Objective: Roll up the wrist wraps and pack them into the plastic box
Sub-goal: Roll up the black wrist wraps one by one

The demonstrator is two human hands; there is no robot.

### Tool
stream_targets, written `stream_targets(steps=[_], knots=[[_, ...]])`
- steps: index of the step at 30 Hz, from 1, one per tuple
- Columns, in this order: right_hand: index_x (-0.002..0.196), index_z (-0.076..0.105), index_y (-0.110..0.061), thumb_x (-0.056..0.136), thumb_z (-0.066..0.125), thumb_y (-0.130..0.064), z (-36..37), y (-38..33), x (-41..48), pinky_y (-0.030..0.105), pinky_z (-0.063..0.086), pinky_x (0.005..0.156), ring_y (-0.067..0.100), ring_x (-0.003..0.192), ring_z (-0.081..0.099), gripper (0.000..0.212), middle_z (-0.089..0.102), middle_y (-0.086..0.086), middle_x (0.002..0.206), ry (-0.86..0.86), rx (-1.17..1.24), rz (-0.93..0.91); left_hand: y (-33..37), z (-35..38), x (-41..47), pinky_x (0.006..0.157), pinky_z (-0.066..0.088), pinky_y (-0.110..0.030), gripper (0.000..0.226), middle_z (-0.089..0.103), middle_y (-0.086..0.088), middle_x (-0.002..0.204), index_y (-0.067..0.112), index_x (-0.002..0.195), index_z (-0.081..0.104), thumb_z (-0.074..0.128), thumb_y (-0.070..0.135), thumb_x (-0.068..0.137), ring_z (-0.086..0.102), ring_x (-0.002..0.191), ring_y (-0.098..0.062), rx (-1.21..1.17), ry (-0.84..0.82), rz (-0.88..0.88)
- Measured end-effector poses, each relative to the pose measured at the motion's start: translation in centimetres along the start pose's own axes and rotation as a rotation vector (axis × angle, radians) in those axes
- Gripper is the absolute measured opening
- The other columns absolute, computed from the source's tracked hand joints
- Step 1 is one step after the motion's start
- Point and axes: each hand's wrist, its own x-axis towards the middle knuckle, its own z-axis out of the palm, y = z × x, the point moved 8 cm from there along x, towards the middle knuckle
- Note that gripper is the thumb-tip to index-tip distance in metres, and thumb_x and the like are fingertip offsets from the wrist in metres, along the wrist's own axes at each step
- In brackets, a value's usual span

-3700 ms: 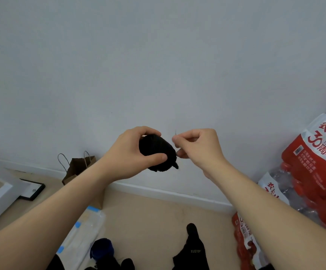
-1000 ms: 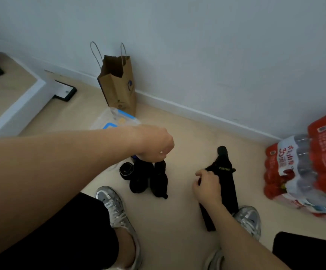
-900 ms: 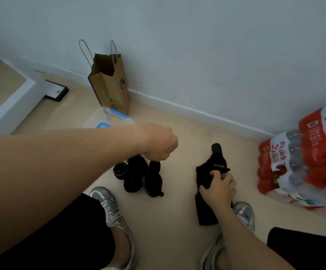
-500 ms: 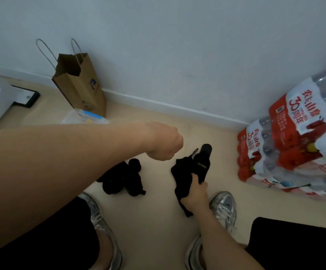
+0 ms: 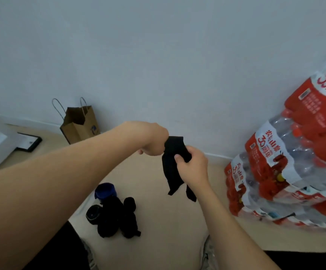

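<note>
1. Currently, the person's left hand (image 5: pixel 154 140) is gripping the top end of a black wrist wrap (image 5: pixel 174 151) in a closed fist, raised in front of the wall (image 5: pixel 158 55).
2. The right hand (image 5: pixel 194 168) is clamping the same wrap just below, its thumb pressing across the fabric. The two hands are almost touching.
3. The wrap's loose ends are hanging beneath the right hand, clear of the floor (image 5: pixel 168 240).
4. Rolled black wrist wraps (image 5: pixel 117 219) are lying bunched on the floor below the hands, with a dark blue item (image 5: pixel 105 190) touching their far side.
5. A brown paper bag (image 5: pixel 79 124) is standing against the wall, and shrink-wrapped packs of water bottles (image 5: pixel 286 166) are sitting stacked at the right.
</note>
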Motion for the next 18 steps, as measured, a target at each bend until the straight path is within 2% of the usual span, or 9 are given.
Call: stream_targets(steps=[2,4,6,8,9,13,15,16,18], knots=[[0.094,0.075,-0.029,0.094,0.069,-0.018,-1.1,-4.8,0.7,0.017,0.05,0.065,0.003,0.082,0.069,0.012,0.075,-0.014,0.083,-0.031,0.052,-0.106,-1.3,-2.2,-0.8,0.082,0.059,-0.042,0.041,0.064,-0.007,0.089,0.015,0.08,0.051,0.039,0.037,0.112,0.075,0.084,-0.031,-0.13,0.072,-0.046],[0.091,0.074,-0.032,0.095,0.067,-0.018,-1.9,-9.2,1.1,0.012,0.048,0.063,0.002,0.08,0.069,0.016,0.074,-0.015,0.082,-0.096,0.064,-0.192,-2.5,-3.8,-1.6,0.08,0.062,-0.042,0.051,0.066,-0.007,0.091,0.012,0.088,0.056,0.035,0.053,0.111,0.076,0.079,-0.029,-0.355,0.13,-0.102],[0.088,0.074,-0.029,0.094,0.065,-0.019,-2.9,-12.6,1.5,0.022,0.053,0.064,0.008,0.078,0.069,0.015,0.074,-0.009,0.081,-0.157,0.044,-0.229,-3.9,-5.1,-2.4,0.082,0.066,-0.046,0.057,0.073,-0.012,0.099,0.008,0.1,0.063,0.036,0.057,0.109,0.078,0.083,-0.032,-0.665,0.198,-0.162],[0.088,0.075,-0.022,0.095,0.066,-0.02,-4.3,-15.4,2.1,0.044,0.057,0.073,0.024,0.083,0.07,0.011,0.074,0.005,0.083,-0.187,0.012,-0.257,-5.3,-6.2,-3.0,0.079,0.066,-0.043,0.051,0.077,-0.014,0.101,0.007,0.107,0.066,0.045,0.053,0.108,0.079,0.087,-0.032,-0.939,0.268,-0.197],[0.09,0.076,-0.019,0.096,0.067,-0.02,-5.1,-16.6,2.3,0.049,0.059,0.077,0.03,0.087,0.071,0.01,0.075,0.009,0.087,-0.198,0.01,-0.269,-5.8,-6.6,-3.4,0.078,0.065,-0.042,0.044,0.077,-0.012,0.103,0.008,0.109,0.066,0.052,0.05,0.107,0.078,0.089,-0.03,-1.063,0.29,-0.199],[0.097,0.079,-0.02,0.101,0.069,-0.026,-8.0,-20.5,3.5,0.047,0.061,0.085,0.029,0.093,0.076,0.013,0.08,0.005,0.092,-0.235,-0.017,-0.269,-7.2,-7.8,-4.6,0.069,0.067,-0.041,0.037,0.08,-0.014,0.106,0.001,0.123,0.063,0.078,0.025,0.1,0.082,0.083,-0.028,-1.626,0.424,-0.111],[0.085,0.072,-0.013,0.103,0.065,-0.033,-8.7,-22.0,4.2,0.041,0.055,0.072,0.021,0.073,0.071,0.028,0.074,0.0,0.076,-0.248,-0.152,-0.277,-7.8,-8.7,-4.9,0.068,0.067,-0.036,0.031,0.082,-0.012,0.107,0.002,0.124,0.068,0.079,0.018,0.099,0.083,0.087,-0.025,-1.687,0.51,-0.059],[0.076,0.064,-0.01,0.104,0.061,-0.034,-9.0,-22.7,4.5,0.038,0.047,0.064,0.019,0.063,0.06,0.036,0.064,-0.002,0.066,-0.245,-0.238,-0.293,-8.2,-9.3,-5.1,0.07,0.067,-0.037,0.025,0.082,-0.01,0.109,0.007,0.122,0.07,0.077,0.017,0.1,0.082,0.091,-0.024,-1.681,0.57,-0.04],[0.069,0.059,-0.011,0.105,0.053,-0.028,-9.3,-23.9,5.2,0.034,0.04,0.062,0.017,0.064,0.054,0.04,0.06,-0.004,0.065,-0.224,-0.353,-0.318,-9.4,-10.5,-5.8,0.083,0.066,-0.042,0.014,0.078,-0.006,0.114,0.015,0.118,0.068,0.071,0.018,0.104,0.077,0.102,-0.024,-1.622,0.735,-0.049]])
